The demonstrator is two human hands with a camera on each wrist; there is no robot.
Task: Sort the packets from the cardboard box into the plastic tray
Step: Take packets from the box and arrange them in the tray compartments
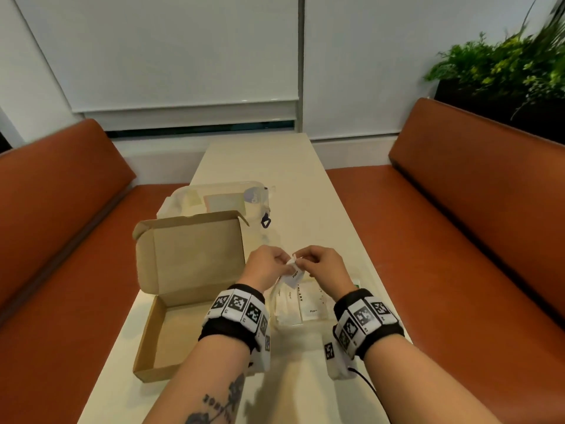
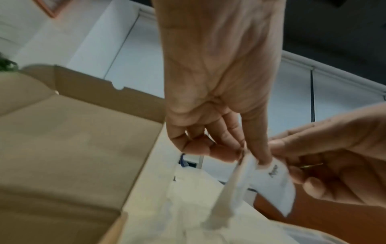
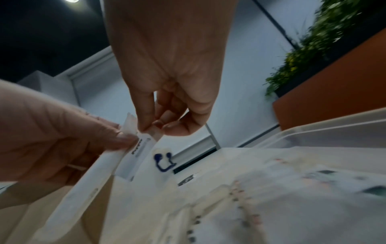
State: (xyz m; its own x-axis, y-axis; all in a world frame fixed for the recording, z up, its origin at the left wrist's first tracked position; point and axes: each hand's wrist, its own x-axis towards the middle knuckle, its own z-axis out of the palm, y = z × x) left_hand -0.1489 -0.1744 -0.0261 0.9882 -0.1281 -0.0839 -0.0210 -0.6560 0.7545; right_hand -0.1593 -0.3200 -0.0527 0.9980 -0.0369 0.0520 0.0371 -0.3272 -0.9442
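The open cardboard box [image 1: 174, 335] lies at the left of the table, its inside bare where it shows. Right of it is the clear plastic tray [image 1: 273, 301], with several white packets [image 1: 312, 307] laid in rows. Above the tray, my left hand [image 1: 286, 262] and right hand [image 1: 302, 260] meet fingertip to fingertip. Both pinch a small white printed packet [image 1: 294, 276]. In the left wrist view, the left hand [image 2: 248, 156] also holds a long thin sachet [image 2: 227, 198] beside that packet [image 2: 275, 183]. In the right wrist view, the right hand [image 3: 149, 128] pinches the packet [image 3: 142, 148] by its top edge.
A clear plastic container [image 1: 214, 197] with a blue clip [image 1: 265, 222] stands behind the box. Orange bench seats [image 1: 458, 240] flank the narrow pale table [image 1: 305, 179]. A planter with greenery [image 1: 504, 65] is at the back right.
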